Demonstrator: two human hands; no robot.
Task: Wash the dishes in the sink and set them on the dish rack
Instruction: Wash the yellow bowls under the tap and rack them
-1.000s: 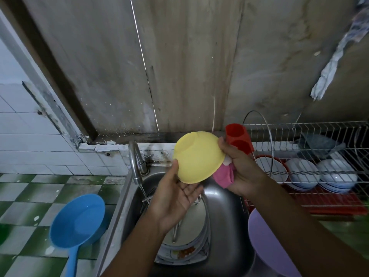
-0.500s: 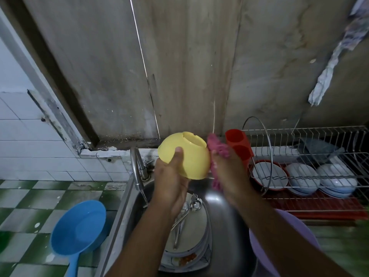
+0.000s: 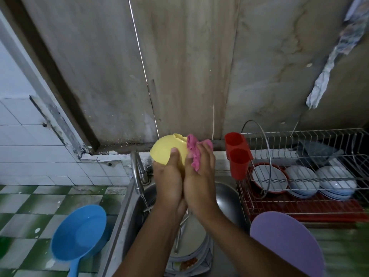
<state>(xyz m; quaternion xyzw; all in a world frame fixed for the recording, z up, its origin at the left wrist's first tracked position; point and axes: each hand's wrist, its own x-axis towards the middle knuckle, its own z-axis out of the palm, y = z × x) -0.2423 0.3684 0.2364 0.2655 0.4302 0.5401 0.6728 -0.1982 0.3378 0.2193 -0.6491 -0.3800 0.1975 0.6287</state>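
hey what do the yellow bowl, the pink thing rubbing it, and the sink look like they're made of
Yellow bowl: likely plastic, with a matte, even colour and a chipped notch in its rim. Pink thing: a soft cloth or sponge cloth, crumpled and folding in the right hand. Sink: probably stainless steel, a grey brushed metal with dull reflections.

— Sink? 
— I log one stainless steel sink basin [image 3: 225,198] holding stacked dirty white plates [image 3: 191,254] with metal cutlery [image 3: 180,230] on top.

— Rack? 
— I count one wire dish rack [image 3: 311,140] holding white bowls [image 3: 301,180], a red twin-cup cutlery holder [image 3: 237,156] hooked on its left end.
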